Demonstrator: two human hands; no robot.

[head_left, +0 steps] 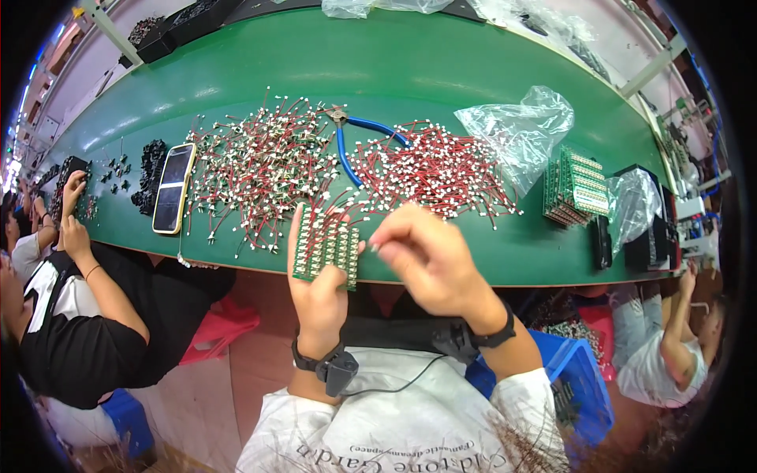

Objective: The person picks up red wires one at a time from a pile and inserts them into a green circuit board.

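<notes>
My left hand (318,309) grips a green circuit board panel (327,251) at the table's front edge, thumb across its lower part. Rows of small pale components line the panel, and red wires rise from its upper part. Just right of the panel, my right hand (432,264) is closed in a pinch. A tiny whitish bit shows at its fingertips, too small to name. Beyond the hands lie a heap of red wires with white connectors (441,169) and, to its left, a heap of wired small parts (264,173). Blue-handled pliers (341,154) rest between the heaps.
A phone (173,189) and black parts (150,177) lie at left. On the right are a clear plastic bag (524,130), stacked green panels (577,188) and a black box (643,229). A blue bin (579,386) stands below. Co-workers (87,315) sit on both sides.
</notes>
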